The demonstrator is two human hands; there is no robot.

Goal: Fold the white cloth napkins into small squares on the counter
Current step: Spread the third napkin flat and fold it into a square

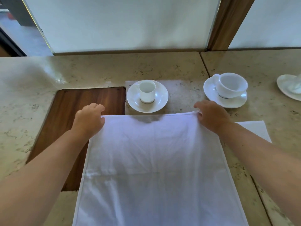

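We work on a stone surface with a wooden inset panel at the left. The white napkin lies spread flat in front of us, overlapping the right edge of the panel and running off the near edge of the view. Its far edge is lifted slightly and held taut between both hands.

The left hand pinches the far left corner, fingers curled over the hem. The right hand pinches the far right corner in the same manner.

A second piece of white cloth lies partly hidden beneath the right forearm; whether it is already folded we cannot tell.

Just beyond the far edge stands a small cup on a saucer. A wider cup on a saucer stands near the right hand.

For the first fold, we judge the following practice sound:
- Keep equal tension on both corners so the edge stays straight.
- Draw the far edge toward the near edge, low over the cloth.
- Match corners before releasing.
- Keep the lifted edge away from the crockery.
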